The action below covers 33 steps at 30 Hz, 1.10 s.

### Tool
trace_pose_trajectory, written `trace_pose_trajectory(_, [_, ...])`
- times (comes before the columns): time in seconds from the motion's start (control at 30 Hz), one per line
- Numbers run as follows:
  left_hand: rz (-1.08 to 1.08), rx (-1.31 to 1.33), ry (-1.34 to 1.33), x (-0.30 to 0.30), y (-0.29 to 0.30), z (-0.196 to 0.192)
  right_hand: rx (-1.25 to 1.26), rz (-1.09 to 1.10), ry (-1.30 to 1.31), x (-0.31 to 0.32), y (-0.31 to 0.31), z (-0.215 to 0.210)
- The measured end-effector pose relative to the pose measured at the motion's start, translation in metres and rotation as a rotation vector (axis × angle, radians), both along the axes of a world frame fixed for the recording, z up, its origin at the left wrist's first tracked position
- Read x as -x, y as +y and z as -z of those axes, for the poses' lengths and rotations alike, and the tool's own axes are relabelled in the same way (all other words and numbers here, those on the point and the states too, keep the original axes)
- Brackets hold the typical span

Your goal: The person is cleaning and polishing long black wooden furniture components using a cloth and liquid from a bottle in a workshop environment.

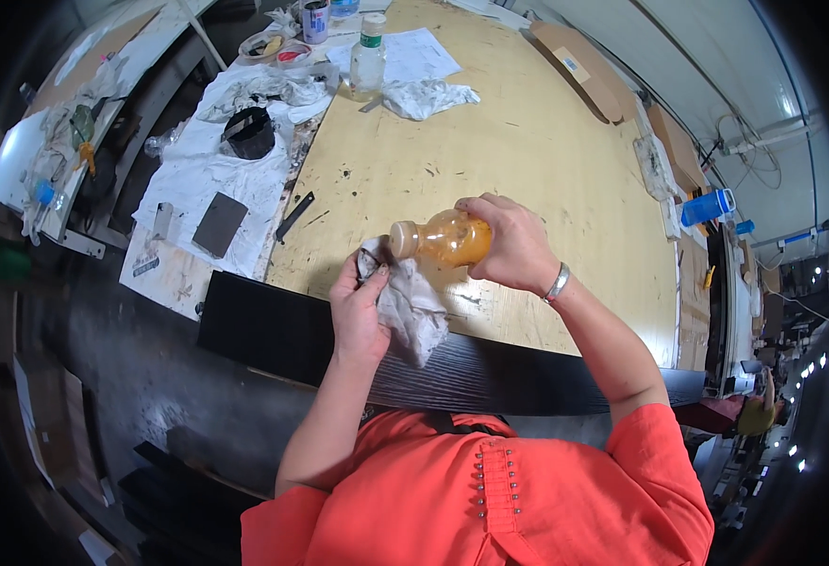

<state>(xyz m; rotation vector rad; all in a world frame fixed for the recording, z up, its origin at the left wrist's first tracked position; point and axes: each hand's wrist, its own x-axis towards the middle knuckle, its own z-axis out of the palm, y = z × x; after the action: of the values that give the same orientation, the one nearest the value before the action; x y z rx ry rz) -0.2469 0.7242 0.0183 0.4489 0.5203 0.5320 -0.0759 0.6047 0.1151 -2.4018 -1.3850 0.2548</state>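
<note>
Bottle of orange liquid (452, 238), tipped sideways above near edge of counter (527, 160), neck end by stained white cloth (412, 307) | right grip (516, 243) wrapped round its base, forearm angled inward | left grip (358, 309) pinching cloth | counter pale, scuffed; black board (490, 368) along near edge | grey floor (216, 349) off near-left corner

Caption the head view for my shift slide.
At a worktable, the right hand holds a tilted bottle of orange liquid, its neck toward the stained cloth in the left hand.
</note>
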Motion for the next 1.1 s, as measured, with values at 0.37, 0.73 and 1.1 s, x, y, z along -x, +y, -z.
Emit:
trace_pose_trajectory(0.37, [-0.093,-0.185,0.164,0.006,0.004,0.007,-0.038,-0.179,-0.399,-0.002,0.016,0.004])
trace_pose_trajectory(0.73, [-0.102,-0.189,0.263,0.049,0.013,-0.016,-0.352,0.132,0.099,-0.064,0.122,0.068])
trace_pose_trajectory(1.1, [-0.109,-0.221,0.322,0.101,-0.023,-0.018,-0.733,0.368,0.538,-0.092,0.224,0.121])
